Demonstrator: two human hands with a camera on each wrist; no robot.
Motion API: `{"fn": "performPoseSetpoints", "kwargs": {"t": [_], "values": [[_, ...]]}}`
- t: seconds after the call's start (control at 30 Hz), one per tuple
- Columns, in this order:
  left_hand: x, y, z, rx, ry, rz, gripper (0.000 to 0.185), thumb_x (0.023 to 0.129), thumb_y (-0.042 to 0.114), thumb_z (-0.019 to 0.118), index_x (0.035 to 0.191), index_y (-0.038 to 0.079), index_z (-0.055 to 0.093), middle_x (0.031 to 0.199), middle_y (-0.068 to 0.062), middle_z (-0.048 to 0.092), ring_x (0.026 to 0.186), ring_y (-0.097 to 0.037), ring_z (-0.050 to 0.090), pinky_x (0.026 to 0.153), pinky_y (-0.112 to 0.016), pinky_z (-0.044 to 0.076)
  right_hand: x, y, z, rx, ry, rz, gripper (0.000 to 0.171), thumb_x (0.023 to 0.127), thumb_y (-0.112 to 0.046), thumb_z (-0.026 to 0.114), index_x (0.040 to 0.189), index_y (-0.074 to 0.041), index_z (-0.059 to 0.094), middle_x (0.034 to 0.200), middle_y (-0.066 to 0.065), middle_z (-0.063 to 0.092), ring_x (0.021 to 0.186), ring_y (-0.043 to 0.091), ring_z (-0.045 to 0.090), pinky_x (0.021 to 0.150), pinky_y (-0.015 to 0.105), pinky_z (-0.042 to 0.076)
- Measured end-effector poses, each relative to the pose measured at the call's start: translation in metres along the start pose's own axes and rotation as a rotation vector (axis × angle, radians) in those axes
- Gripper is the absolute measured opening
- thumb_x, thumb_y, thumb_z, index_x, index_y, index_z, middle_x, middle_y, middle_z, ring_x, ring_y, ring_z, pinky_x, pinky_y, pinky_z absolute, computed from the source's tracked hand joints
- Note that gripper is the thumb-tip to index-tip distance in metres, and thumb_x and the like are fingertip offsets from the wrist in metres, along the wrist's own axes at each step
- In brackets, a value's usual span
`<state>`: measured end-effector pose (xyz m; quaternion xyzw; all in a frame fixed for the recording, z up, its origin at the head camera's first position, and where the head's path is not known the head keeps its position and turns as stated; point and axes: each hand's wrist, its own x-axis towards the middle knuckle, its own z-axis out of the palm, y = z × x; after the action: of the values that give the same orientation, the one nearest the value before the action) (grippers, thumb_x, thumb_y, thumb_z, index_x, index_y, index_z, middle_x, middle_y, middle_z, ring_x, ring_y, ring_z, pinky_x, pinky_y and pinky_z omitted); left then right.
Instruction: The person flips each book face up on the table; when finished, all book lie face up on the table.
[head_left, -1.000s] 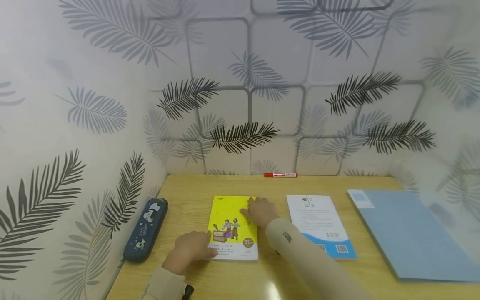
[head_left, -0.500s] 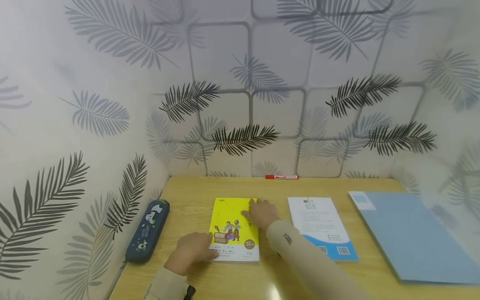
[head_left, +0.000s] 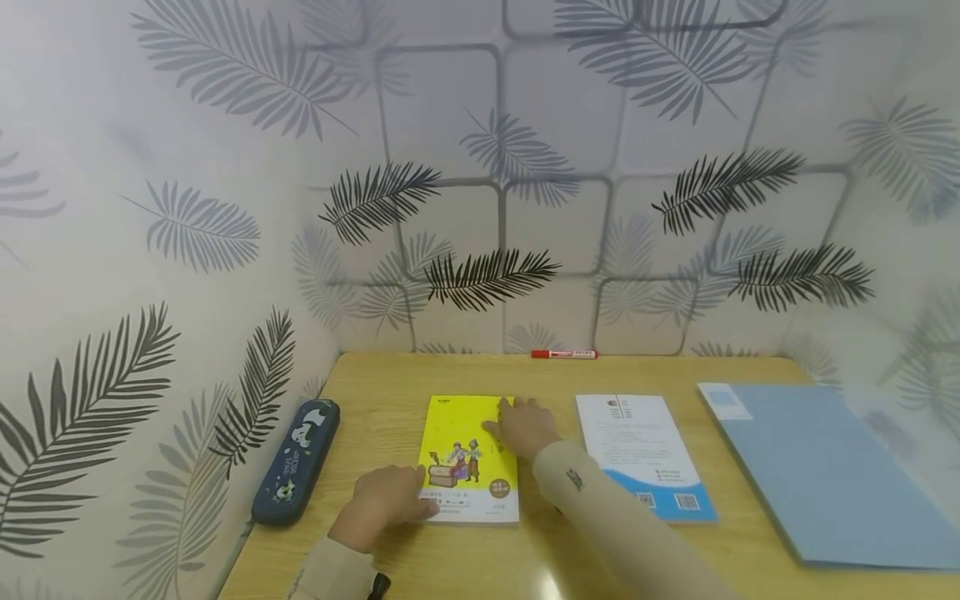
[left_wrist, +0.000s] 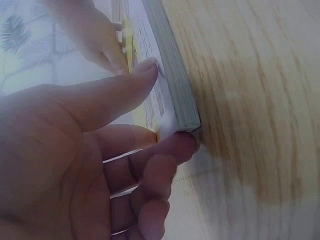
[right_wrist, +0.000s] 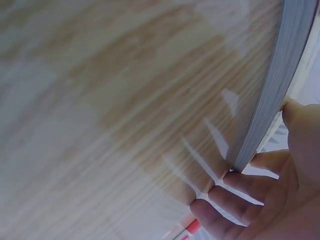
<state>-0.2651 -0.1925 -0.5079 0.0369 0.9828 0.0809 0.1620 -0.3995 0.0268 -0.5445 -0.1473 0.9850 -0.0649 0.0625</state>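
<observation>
A yellow paperback book (head_left: 459, 429) with cartoon figures and a white lower band lies flat, middle of the table in the head view. At its lower left corner my left hand (head_left: 386, 496) grips it, the thumb on the cover and the fingers against the side, as the left wrist view shows beside the page block (left_wrist: 175, 75). My right hand (head_left: 527, 427) holds the upper right part, thumb over the cover. In the right wrist view its fingers (right_wrist: 245, 182) bend at the book's corner, close to the tabletop.
Right of the book lies a white-and-blue book (head_left: 637, 442), then a large blue folder (head_left: 832, 475). A dark pencil case (head_left: 296, 462) sits along the left table edge. The red marker (head_left: 564, 354) lies at the back against the patterned wall (head_left: 555, 308).
The whole head view has shifted slightly downward in the frame since one second ago. Both hands keep their places on the yellow book, which has not moved on the table.
</observation>
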Motion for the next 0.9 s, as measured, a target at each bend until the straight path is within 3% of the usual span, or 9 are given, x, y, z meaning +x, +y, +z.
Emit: {"fn": "performPoseSetpoints", "kwargs": {"t": [0.27,0.5,0.6,0.8,0.9], "values": [[0.001,0.004,0.001,0.002,0.019,0.006,0.057,0.089,0.045,0.078,0.128,0.005,0.068,0.105,-0.010,0.070,0.082,-0.026,0.056,0.082,-0.053,0.050,-0.003,0.006,-0.002,0.001,0.027,-0.017,0.076,0.102,-0.066,0.043,0.153,-0.010,0.047,0.147,0.015,0.054,0.132,0.038,0.051,0.108,0.055,0.043],[-0.002,0.014,0.001,0.044,0.070,-0.040,0.041,0.084,0.041,0.082,0.106,0.007,0.073,0.084,-0.006,0.063,0.074,-0.024,0.054,0.071,-0.047,0.051,-0.010,0.017,-0.009,0.109,0.064,-0.012,0.077,0.104,-0.063,0.043,0.156,-0.007,0.040,0.148,0.019,0.052,0.133,0.039,0.051,0.109,0.055,0.043],[-0.002,0.021,0.001,0.071,0.105,-0.041,0.040,0.081,0.033,0.083,0.109,0.005,0.073,0.087,-0.009,0.060,0.079,-0.027,0.054,0.070,-0.047,0.051,-0.013,0.028,-0.015,0.135,0.109,-0.004,0.072,0.105,-0.060,0.045,0.154,-0.007,0.043,0.146,0.018,0.054,0.131,0.038,0.054,0.108,0.055,0.043],[0.002,0.044,0.001,0.074,0.213,0.036,0.045,0.083,0.016,0.079,0.125,0.002,0.068,0.100,-0.015,0.061,0.088,-0.030,0.054,0.071,-0.049,0.054,-0.018,0.053,-0.027,0.196,0.157,0.034,0.064,0.106,-0.056,0.045,0.149,-0.009,0.051,0.143,0.013,0.058,0.130,0.035,0.056,0.108,0.054,0.044],[0.005,0.061,0.001,0.034,0.280,0.092,0.035,0.086,0.018,0.078,0.117,0.004,0.072,0.092,-0.009,0.060,0.078,-0.024,0.053,0.063,-0.042,0.053,-0.020,0.066,-0.033,0.198,0.189,0.043,0.061,0.106,-0.056,0.045,0.144,-0.009,0.056,0.137,0.011,0.064,0.126,0.032,0.060,0.103,0.051,0.049]]}}
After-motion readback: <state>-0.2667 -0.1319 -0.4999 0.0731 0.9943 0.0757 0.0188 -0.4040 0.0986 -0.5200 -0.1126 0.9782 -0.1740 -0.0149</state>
